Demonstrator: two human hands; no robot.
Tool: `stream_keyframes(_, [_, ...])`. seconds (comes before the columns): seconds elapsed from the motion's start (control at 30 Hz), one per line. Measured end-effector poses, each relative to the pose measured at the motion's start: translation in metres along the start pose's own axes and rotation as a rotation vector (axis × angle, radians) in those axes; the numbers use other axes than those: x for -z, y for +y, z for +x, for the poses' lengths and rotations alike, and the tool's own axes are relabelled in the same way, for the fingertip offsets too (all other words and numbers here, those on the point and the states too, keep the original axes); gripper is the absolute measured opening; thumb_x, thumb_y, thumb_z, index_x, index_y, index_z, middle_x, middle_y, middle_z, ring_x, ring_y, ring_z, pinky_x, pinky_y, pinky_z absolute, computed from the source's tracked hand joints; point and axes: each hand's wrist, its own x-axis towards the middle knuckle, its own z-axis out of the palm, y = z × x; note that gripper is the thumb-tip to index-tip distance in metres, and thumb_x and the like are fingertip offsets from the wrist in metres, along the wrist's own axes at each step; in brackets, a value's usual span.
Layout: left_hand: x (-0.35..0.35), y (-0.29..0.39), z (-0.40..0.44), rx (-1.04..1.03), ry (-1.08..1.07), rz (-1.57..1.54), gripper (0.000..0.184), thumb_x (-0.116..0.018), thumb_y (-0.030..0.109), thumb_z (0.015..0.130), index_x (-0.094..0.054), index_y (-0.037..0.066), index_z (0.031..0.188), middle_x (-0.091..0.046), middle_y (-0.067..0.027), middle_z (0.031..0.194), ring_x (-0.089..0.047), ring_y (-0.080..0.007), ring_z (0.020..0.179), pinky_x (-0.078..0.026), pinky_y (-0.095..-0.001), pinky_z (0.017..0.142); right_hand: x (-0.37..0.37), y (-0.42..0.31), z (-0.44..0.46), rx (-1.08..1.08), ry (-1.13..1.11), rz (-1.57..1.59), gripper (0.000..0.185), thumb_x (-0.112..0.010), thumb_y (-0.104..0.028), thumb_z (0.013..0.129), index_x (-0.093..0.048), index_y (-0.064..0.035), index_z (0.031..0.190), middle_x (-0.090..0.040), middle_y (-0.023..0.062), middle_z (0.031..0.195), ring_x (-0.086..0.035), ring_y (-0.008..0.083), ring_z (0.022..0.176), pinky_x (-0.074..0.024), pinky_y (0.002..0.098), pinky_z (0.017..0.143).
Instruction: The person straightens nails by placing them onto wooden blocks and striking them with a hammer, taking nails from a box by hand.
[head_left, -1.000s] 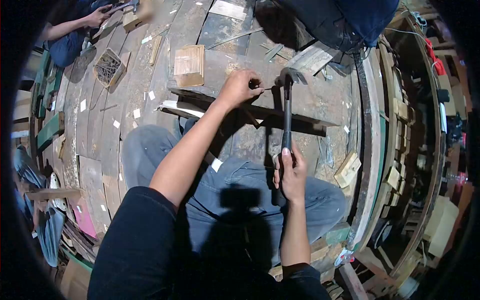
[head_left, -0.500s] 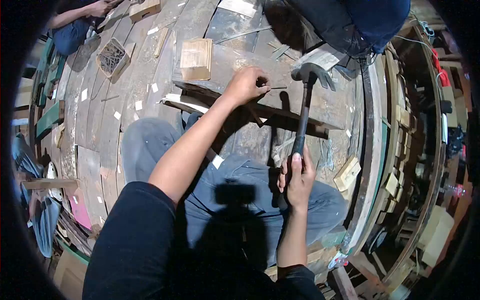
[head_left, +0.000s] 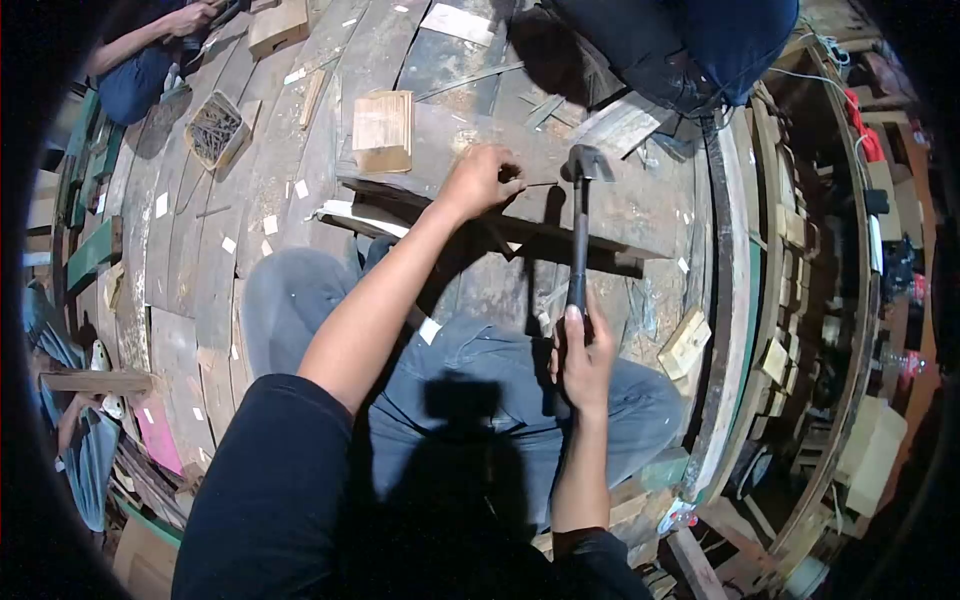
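- Worn plank floor [head_left: 170, 262], pale chips scattered abt.
- L hand [head_left: 480, 178]: thumb + index pinching thin nail [head_left: 541, 184], shank pointing R, over low wooden bench [head_left: 630, 215].
- R hand [head_left: 585, 360]: fingers wrapped rd claw hammer [head_left: 580, 235] grip, thumb along handle; head near nail's free end, contact can't tell.
- Bench's L end: stacked wood pieces [head_left: 382, 130].
- Farther L: tub of nails [head_left: 240, 146].
- Top L: co-worker's hand [head_left: 190, 18].
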Motion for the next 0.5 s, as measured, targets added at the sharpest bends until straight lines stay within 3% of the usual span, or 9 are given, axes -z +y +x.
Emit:
stream_keyframes(0.17, [0.004, 0.007, -0.002, 0.039, -0.007, -0.014, 0.017, -0.077, 0.019, 0.077, -0.073, 0.005, 0.087, -0.069, -0.0131, 0.09, -0.065, -0.0324, 0.091, -0.05, -0.0411, 0.084, -0.002, -0.006, -0.002, 0.008, -0.005, 0.07, 0.046, -0.048, -0.027, 0.106, -0.042, -0.0069, 0.147, -0.045, -0.0013, 0.064, -0.042, 0.0069, 0.043, -0.0355, 0.0218, 0.037])
stream_keyframes(0.23, [0.005, 0.008, 0.0, 0.068, -0.013, -0.022, 0.015, -0.077, 0.018, 0.076, -0.073, 0.006, 0.083, -0.071, -0.013, 0.089, -0.066, -0.0317, 0.092, -0.05, -0.0418, 0.087, 0.001, -0.004, 0.007, -0.194, -0.084, 0.052, 0.048, -0.049, -0.024, 0.106, -0.04, -0.0084, 0.151, -0.046, -0.0036, 0.064, -0.042, 0.0048, 0.043, -0.0361, 0.0225, 0.037])
stream_keyframes(0.3, [0.004, 0.009, 0.004, 0.03, -0.015, -0.044, 0.013, -0.077, 0.018, 0.076, -0.073, 0.006, 0.082, -0.071, -0.0125, 0.09, -0.066, -0.0313, 0.091, -0.05, -0.0416, 0.086, -0.004, -0.003, 0.003, -0.006, -0.004, -0.047, 0.049, -0.051, -0.024, 0.106, -0.041, -0.0078, 0.15, -0.045, -0.0039, 0.064, -0.041, 0.0046, 0.043, -0.0362, 0.0226, 0.037])
stream_keyframes(0.37, [0.0, 0.002, -0.001, 0.007, 0.028, 0.003, 0.013, -0.077, 0.018, 0.076, -0.074, 0.007, 0.082, -0.07, -0.0123, 0.089, -0.066, -0.031, 0.09, -0.051, -0.0414, 0.085, -0.003, -0.015, -0.005, -0.036, 0.007, 0.096, 0.05, -0.05, -0.025, 0.106, -0.04, -0.0071, 0.151, -0.046, -0.0035, 0.065, -0.04, 0.0039, 0.045, -0.036, 0.0214, 0.039])
stream_keyframes(0.43, [0.004, 0.004, -0.001, -0.001, 0.01, 0.024, 0.013, -0.077, 0.017, 0.076, -0.073, 0.007, 0.082, -0.069, -0.0117, 0.085, -0.066, -0.0306, 0.089, -0.052, -0.041, 0.084, -0.003, -0.009, -0.004, 0.04, 0.016, 0.041, 0.05, -0.05, -0.025, 0.106, -0.039, -0.0081, 0.151, -0.046, -0.0035, 0.064, -0.04, 0.004, 0.044, -0.0357, 0.0212, 0.038])
stream_keyframes(0.5, [0.004, 0.007, 0.0, 0.047, -0.001, 0.036, 0.013, -0.077, 0.018, 0.076, -0.074, 0.007, 0.082, -0.069, -0.0114, 0.086, -0.066, -0.0307, 0.089, -0.052, -0.0409, 0.085, 0.0, -0.004, 0.001, -0.091, -0.047, 0.102, 0.049, -0.05, -0.026, 0.106, -0.039, -0.0112, 0.152, -0.044, -0.004, 0.063, -0.039, 0.0041, 0.043, -0.0344, 0.0217, 0.037])
